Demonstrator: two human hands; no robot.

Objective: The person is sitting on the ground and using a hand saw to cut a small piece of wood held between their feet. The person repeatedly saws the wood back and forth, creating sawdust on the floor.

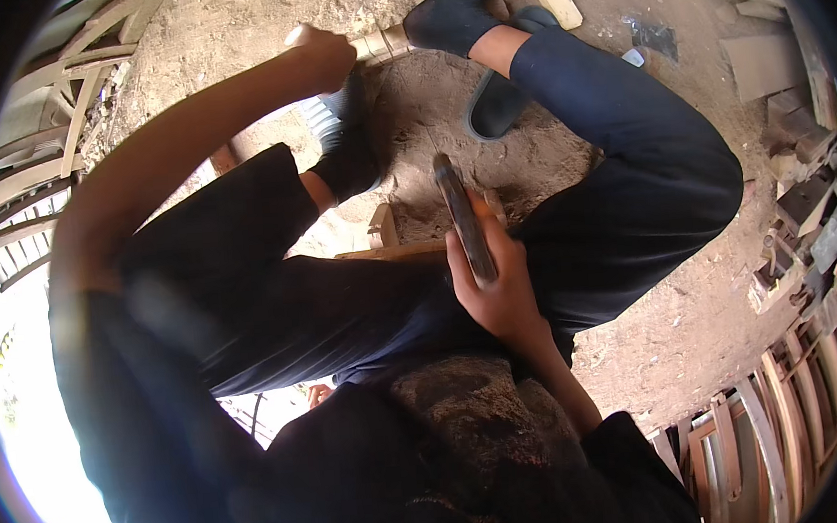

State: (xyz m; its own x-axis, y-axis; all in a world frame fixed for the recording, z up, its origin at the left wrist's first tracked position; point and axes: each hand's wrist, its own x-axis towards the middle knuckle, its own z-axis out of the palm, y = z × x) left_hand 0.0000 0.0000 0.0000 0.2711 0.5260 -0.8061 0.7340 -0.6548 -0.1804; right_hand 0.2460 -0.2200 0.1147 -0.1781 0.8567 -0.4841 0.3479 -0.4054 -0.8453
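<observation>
Far out in front, my left hand (pixel 325 58) is closed at the near end of a short pale piece of wood (pixel 381 46). The wood's other end meets my right foot (pixel 452 18), which wears a black sock. Closer to my body, between my knees, my right hand (pixel 496 281) grips a narrow dark hand tool (pixel 466 218) with a rounded tip and worn sides. The tool points away from me, apart from the wood; its exact kind I cannot make out. My left foot (pixel 345 151), in a striped dark sock, rests on the ground below the left hand.
A black slipper (pixel 497 108) lies near my right foot, with a pale wood block (pixel 556 2) beyond. A small wood offcut (pixel 383 227) stands between my legs. Scrap wood (pixel 803 204) piles up on the right; curved wooden pieces (pixel 773 422) stand lower right. Wooden frames (pixel 68 86) line the left.
</observation>
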